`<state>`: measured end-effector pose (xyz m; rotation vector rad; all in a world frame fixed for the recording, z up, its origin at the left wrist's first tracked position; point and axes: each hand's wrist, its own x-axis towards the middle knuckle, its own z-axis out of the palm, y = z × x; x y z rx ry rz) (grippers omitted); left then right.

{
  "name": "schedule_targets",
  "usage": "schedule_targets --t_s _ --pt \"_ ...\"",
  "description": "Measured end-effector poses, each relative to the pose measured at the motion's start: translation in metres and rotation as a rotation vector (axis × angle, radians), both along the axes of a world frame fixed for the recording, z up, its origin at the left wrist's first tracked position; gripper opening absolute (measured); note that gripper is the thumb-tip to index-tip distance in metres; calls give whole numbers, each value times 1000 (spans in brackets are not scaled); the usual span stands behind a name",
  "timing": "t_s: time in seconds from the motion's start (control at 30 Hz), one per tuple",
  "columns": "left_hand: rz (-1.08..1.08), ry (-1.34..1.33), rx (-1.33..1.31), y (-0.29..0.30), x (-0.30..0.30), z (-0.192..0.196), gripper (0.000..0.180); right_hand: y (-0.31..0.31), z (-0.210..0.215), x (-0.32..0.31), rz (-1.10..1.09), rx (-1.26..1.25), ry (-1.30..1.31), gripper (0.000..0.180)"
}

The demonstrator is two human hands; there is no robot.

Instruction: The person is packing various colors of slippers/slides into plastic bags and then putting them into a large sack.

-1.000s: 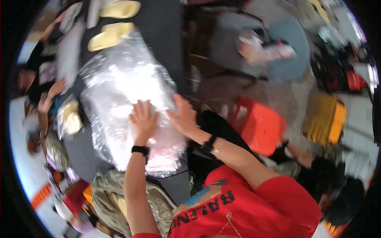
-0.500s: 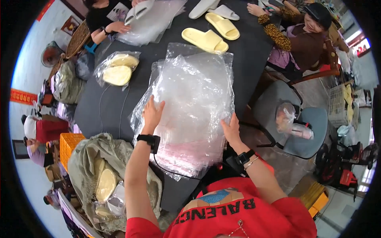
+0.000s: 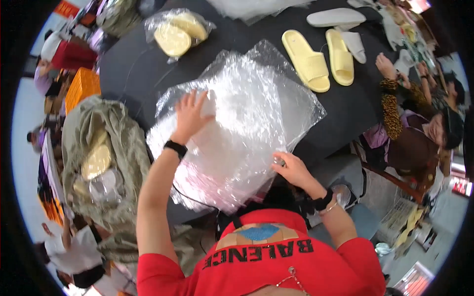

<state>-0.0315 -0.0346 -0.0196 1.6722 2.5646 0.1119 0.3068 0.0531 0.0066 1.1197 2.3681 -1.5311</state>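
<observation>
A stack of clear plastic bags [image 3: 242, 108] lies on the dark table before me, its near part tinged pink. My left hand [image 3: 191, 117] rests flat on the upper left of the stack, fingers spread. At the stack's right edge, my right hand [image 3: 294, 170] has its thumb and fingers closed on the rim of a plastic bag. Beyond the stack to the right sit two pale yellow slippers, one nearer [image 3: 307, 61] and one farther right [image 3: 340, 56]. A bagged pair of yellow slippers [image 3: 174, 39] lies at the far left.
White slippers [image 3: 335, 18] lie at the back right of the table [image 3: 131, 74]. A grey-green sack [image 3: 74, 143] with bagged slippers stands at my left, near an orange crate [image 3: 84, 89]. Co-workers sit to the right; a chair [image 3: 365, 222] is beside me.
The view has turned, so the table things appear shifted. My right hand has gone from lying open along the stack's edge to pinching there. My left hand stays spread on the bags.
</observation>
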Motion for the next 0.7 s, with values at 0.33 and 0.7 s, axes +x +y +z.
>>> schedule_targets --t_s 0.33,0.7 --pt "769 -59 54 -11 -31 16 69 91 34 -11 314 -68 26 28" --pt "846 -163 243 -101 107 16 60 204 -1 -30 155 598 3 60"
